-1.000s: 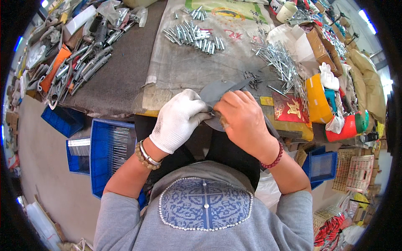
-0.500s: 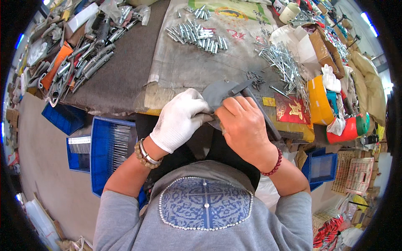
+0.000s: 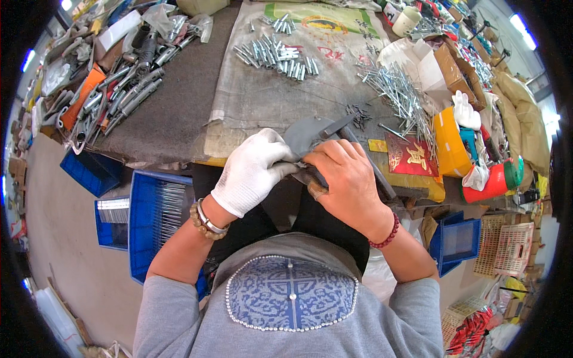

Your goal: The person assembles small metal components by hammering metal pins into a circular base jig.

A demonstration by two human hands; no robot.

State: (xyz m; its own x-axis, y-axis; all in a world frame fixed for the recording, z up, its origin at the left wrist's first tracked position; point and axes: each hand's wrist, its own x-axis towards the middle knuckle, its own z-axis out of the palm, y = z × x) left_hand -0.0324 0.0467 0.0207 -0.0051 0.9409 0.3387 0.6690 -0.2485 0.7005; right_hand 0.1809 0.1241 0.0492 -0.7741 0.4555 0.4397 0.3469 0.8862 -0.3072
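My left hand (image 3: pixel 253 173), in a white knit glove, is closed with thumb and fingers pinched at the table's near edge. Bare, my right hand (image 3: pixel 349 182) meets it there, fingers curled and thumb bent beneath. Whatever small piece lies between the fingertips is mostly hidden. Just beyond them is a round grey metal plate (image 3: pixel 302 134). A hammer (image 3: pixel 338 125) with a dark head rests against the plate's right side, partly behind my right hand. Small dark pins (image 3: pixel 359 117) lie in a loose pile past the hammer.
Silver metal sleeves (image 3: pixel 268 52) lie on the sacking ahead, with long thin rods (image 3: pixel 401 89) to the right. Socket wrenches (image 3: pixel 134 95) are heaped at left. A yellow box (image 3: pixel 452 142) and red envelope (image 3: pixel 412 156) sit at right. Below left, a blue bin (image 3: pixel 143 227) holds rods.
My right fingertips have shifted slightly against the left ones, and the right thumb now shows lower and more bent. My left hand keeps nearly the same pinch.
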